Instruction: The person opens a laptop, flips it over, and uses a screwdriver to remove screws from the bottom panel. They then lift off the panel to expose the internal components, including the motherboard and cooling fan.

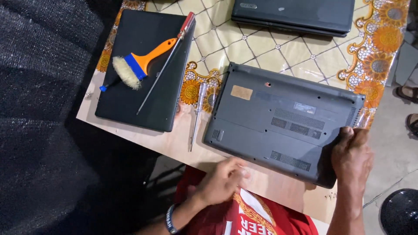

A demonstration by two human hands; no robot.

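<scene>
Laptop (285, 122) lies upside down on the table (278, 48), its grey underside up — vent slots, a pale sticker and a small label showing — with its near corner overhanging the table edge. The right hand (352, 150) grips that laptop's right near corner, fingers curled over the rim. The left hand (223, 180) hovers by the laptop's near edge, loosely curled and holding nothing. Left of the laptop lies a clear-handled screwdriver (196, 115); beyond it, a black closed laptop (143, 69) carries an orange-handled brush (139, 65).
</scene>
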